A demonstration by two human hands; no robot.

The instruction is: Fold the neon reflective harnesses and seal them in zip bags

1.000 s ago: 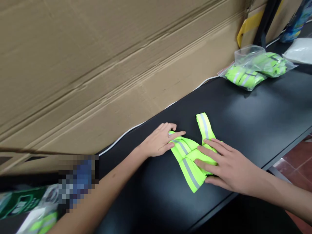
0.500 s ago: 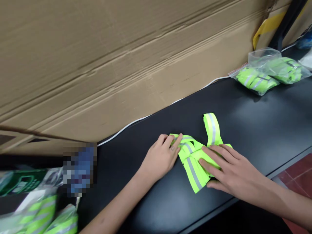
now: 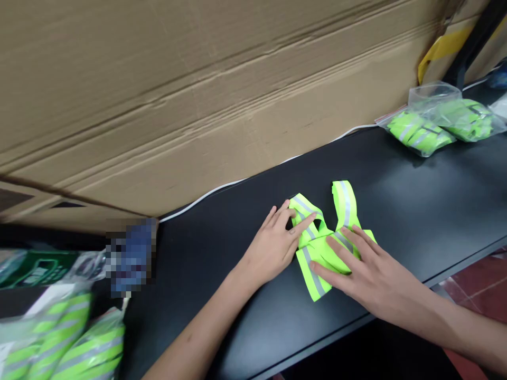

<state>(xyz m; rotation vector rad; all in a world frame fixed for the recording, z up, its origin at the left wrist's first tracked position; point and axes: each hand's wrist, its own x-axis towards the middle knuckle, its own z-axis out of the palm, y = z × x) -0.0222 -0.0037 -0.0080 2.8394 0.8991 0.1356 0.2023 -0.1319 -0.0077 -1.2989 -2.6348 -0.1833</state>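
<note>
A neon yellow-green reflective vest (image 3: 315, 274) with silver stripes lies partly folded on the black table. Its right strap (image 3: 346, 203) arches up in a loop toward the back. My left hand (image 3: 275, 243) rests at the left strap (image 3: 304, 206), index finger stretched across it and the other fingers apart along its edge; the thumb is hidden. Spread over the vest's middle and right side is my right hand (image 3: 362, 266), its fingers apart and touching the fabric. The right thumb cannot be made out clearly.
Clear bags of yellow-green vests (image 3: 422, 134) lie at the back right. More bagged vests (image 3: 63, 338) are at the lower left, near a green package (image 3: 47, 269) and a blurred-out blue item (image 3: 137, 258). A cardboard wall (image 3: 237, 132) and white cable (image 3: 206, 197) run behind the table (image 3: 190, 264).
My left hand has moved up and right, and the left strap now stands higher and more opened out. My right hand has slid slightly left and up, its fingers more spread.
</note>
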